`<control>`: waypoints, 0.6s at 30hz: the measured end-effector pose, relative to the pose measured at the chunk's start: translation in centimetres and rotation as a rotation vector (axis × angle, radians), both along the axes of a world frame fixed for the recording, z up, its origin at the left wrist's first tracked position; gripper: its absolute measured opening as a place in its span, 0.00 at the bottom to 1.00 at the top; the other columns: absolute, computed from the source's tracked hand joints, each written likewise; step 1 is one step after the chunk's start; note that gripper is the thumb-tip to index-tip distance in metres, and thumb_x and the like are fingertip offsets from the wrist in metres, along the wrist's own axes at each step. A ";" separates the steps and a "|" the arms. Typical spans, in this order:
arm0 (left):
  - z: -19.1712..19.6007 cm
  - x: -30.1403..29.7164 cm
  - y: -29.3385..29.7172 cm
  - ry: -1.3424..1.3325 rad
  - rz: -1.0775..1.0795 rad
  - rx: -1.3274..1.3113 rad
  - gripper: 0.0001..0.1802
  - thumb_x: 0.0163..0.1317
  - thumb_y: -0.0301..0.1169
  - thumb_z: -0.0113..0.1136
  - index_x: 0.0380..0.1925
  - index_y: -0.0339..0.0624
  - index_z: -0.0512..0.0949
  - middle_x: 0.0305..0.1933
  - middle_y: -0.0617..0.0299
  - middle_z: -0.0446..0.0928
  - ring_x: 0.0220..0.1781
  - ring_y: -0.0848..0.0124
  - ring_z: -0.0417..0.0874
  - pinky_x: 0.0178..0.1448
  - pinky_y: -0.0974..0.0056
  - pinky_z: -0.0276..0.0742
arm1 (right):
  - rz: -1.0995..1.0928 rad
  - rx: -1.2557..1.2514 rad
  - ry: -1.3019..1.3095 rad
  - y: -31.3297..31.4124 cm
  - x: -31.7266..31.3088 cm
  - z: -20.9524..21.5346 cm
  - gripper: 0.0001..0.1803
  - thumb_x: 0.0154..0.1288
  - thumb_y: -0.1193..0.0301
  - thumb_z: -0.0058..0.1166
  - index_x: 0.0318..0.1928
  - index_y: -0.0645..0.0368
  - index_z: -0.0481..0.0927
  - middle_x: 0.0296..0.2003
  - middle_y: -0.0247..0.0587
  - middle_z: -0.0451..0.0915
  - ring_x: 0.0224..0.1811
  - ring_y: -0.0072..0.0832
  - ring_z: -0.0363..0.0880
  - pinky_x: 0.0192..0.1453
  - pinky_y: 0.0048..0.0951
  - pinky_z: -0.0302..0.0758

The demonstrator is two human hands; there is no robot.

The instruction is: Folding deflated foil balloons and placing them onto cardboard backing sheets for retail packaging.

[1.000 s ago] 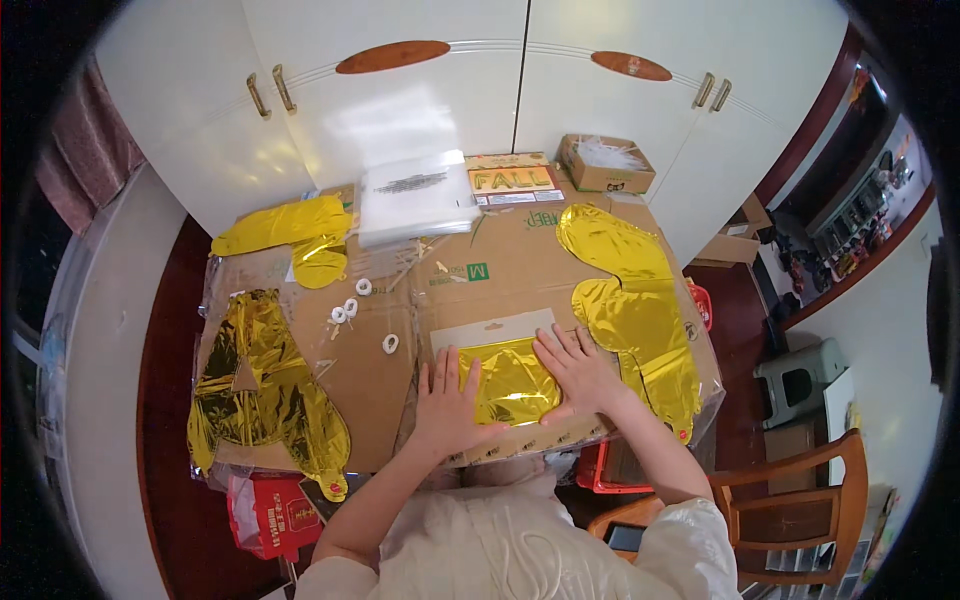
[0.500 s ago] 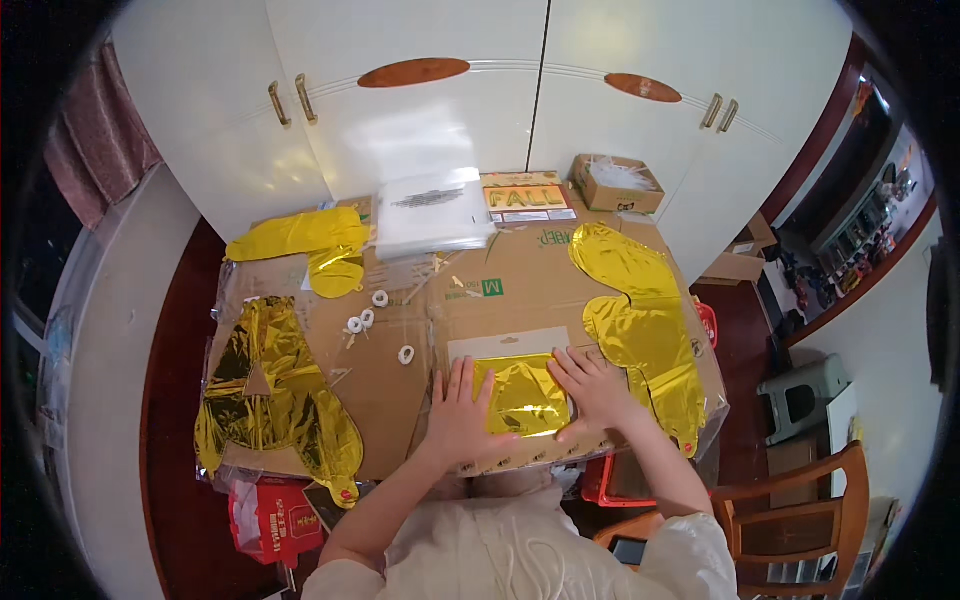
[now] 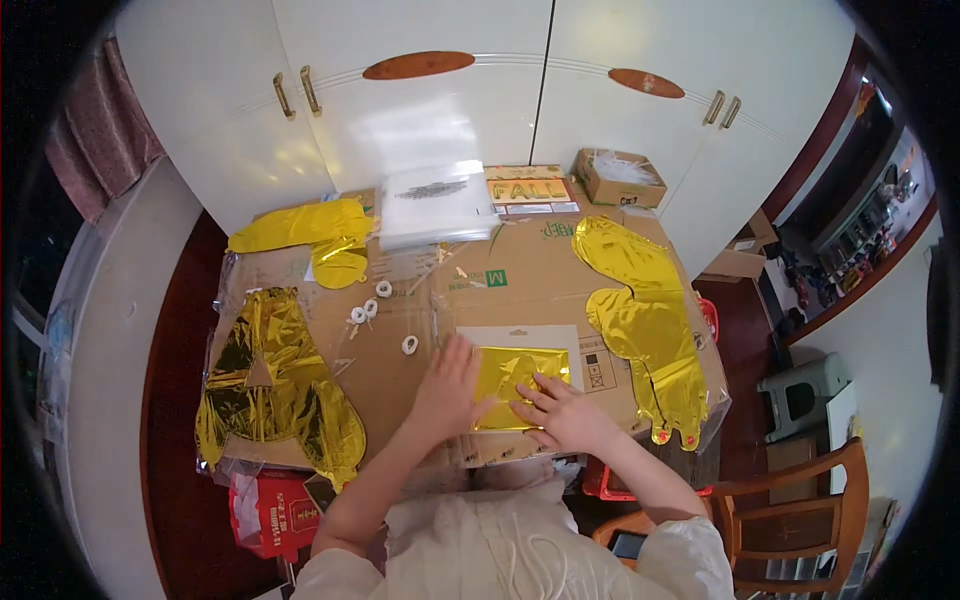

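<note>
A flat, folded gold foil balloon [image 3: 515,365] lies in front of me on a white card [image 3: 560,337] with a hanging slot at its far edge. My right hand [image 3: 572,412] rests on the foil's right half, fingers spread and pointing left across it. Beside the left edge of the foil is my left hand [image 3: 446,388], its fingers stretched out and slightly blurred, the thumb toward the foil. Neither hand grips anything. Unfolded gold foil letter balloons lie at the right [image 3: 648,320], the near left [image 3: 275,385] and the far left [image 3: 325,235].
Brown cardboard [image 3: 400,425] covers the table. Several small white rings [image 3: 409,345] lie left of centre. At the back are a stack of clear plastic bags [image 3: 432,205], a printed card [image 3: 530,190] and a small carton [image 3: 620,180]. A wooden chair [image 3: 790,515] stands at the right.
My right hand has moved left from the card's right edge onto the foil. My left hand has shifted slightly left and away from me, off the foil's near left part.
</note>
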State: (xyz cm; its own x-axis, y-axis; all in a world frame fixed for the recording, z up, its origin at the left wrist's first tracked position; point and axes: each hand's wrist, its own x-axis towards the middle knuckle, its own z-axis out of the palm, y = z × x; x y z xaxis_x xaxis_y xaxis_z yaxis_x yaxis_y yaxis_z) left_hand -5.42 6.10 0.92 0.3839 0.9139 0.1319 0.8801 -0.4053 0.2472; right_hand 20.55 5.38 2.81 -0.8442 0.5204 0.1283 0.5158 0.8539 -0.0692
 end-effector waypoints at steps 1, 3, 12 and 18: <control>0.6 -0.9 0.6 -0.039 0.033 0.016 0.40 0.62 0.50 0.58 0.68 0.36 0.63 0.73 0.38 0.58 0.76 0.44 0.56 0.76 0.42 0.55 | -0.001 0.034 -0.011 0.0 -0.1 0.0 0.30 0.65 0.53 0.56 0.64 0.52 0.73 0.64 0.45 0.73 0.65 0.50 0.71 0.67 0.49 0.71; 2.0 -3.0 1.1 0.087 0.205 0.048 0.27 0.62 0.36 0.57 0.61 0.38 0.71 0.68 0.46 0.68 0.69 0.47 0.68 0.70 0.46 0.66 | 0.006 0.086 -0.038 0.0 -0.3 -0.1 0.31 0.64 0.54 0.56 0.63 0.54 0.74 0.63 0.47 0.74 0.65 0.50 0.72 0.67 0.48 0.71; -0.2 -8.7 0.7 0.168 0.163 0.235 0.16 0.56 0.31 0.60 0.46 0.41 0.78 0.47 0.56 0.77 0.49 0.58 0.78 0.47 0.58 0.80 | -0.012 0.118 -0.216 -1.0 -1.8 -0.4 0.33 0.61 0.61 0.53 0.64 0.68 0.72 0.61 0.59 0.75 0.64 0.54 0.73 0.65 0.46 0.72; 1.1 -6.4 -0.6 0.038 0.160 0.327 0.10 0.58 0.30 0.59 0.39 0.39 0.79 0.40 0.55 0.77 0.44 0.58 0.79 0.46 0.59 0.80 | -0.020 0.151 -0.247 -1.8 -2.2 -0.5 0.30 0.63 0.69 0.49 0.65 0.68 0.70 0.61 0.61 0.74 0.61 0.57 0.76 0.60 0.46 0.76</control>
State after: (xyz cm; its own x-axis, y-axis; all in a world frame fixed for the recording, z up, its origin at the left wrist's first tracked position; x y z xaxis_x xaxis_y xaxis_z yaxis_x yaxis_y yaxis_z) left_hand -11.82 5.45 1.98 0.2495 0.8748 0.4154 0.9449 -0.3139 0.0934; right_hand 18.34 3.57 2.30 -0.8495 0.5275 -0.0028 0.5177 0.8346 0.1881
